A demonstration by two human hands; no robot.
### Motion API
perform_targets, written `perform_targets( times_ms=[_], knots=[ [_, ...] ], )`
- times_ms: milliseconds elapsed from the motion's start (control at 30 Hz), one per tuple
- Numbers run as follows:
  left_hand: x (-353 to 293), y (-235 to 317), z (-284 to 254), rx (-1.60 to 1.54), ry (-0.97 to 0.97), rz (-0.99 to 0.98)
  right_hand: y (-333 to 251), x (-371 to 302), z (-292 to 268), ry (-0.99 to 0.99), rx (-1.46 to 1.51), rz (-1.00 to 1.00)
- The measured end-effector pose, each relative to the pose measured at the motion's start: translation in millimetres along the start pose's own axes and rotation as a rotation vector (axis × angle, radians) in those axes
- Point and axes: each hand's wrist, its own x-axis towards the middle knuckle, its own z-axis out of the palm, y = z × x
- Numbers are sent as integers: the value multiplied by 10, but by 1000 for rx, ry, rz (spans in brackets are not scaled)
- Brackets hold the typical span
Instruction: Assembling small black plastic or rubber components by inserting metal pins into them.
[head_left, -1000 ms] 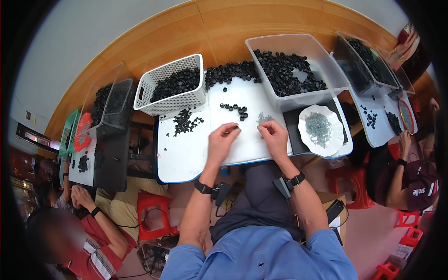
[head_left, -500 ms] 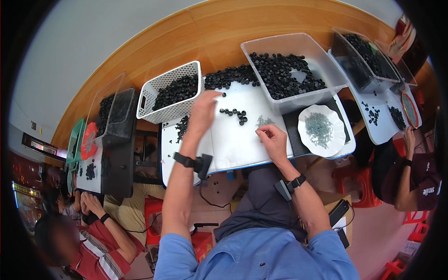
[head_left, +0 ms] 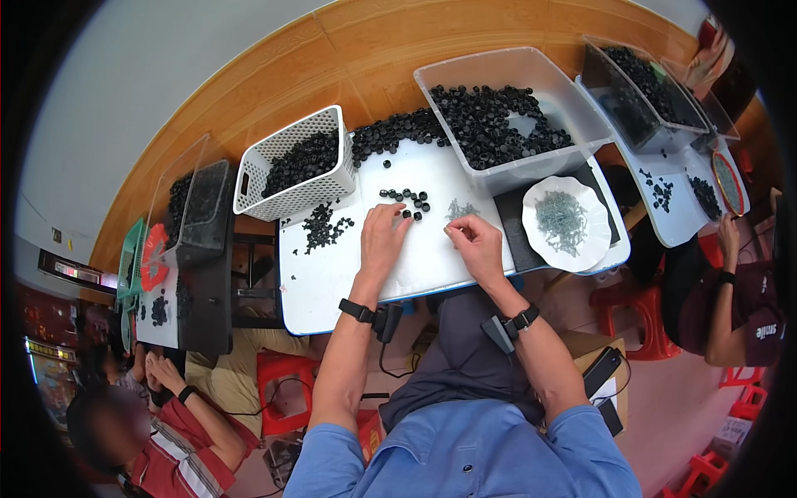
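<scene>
In the middle of the white work surface is a small group of round black caps. My left hand rests at the near left of this group, fingers stretched forward and thumb apart, the tips close to the nearest caps. To its right, my right hand is closed in a pinch; whatever is between its fingertips is too small to make out. Just beyond that hand lies a small heap of thin, pale grey-green pieces. More of these pieces fill a white scalloped plate on the right.
A clear bin and a white perforated basket, both holding black parts, stand at the back. Loose caps pile up between them. Small black parts lie at left. Other people sit at tables on both sides, near red stools.
My left hand has come back from the far cap pile toward me and to the right, down to the cap group. My right hand stays pinched, nearly in place. The view has shifted slightly.
</scene>
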Motion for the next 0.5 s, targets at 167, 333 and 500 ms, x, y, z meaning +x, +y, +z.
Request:
perform_targets(
  times_ms=[167,333,500],
  knots=[
    [302,83,-36,10,-68,10,-8,4,-14,-7,8,2],
    [564,80,-44,151,-259,7,-1,1,-24,-9,-4,50],
    [613,6,-32,161,-309,-30,21,-3,-2,4,41,7]
  ],
)
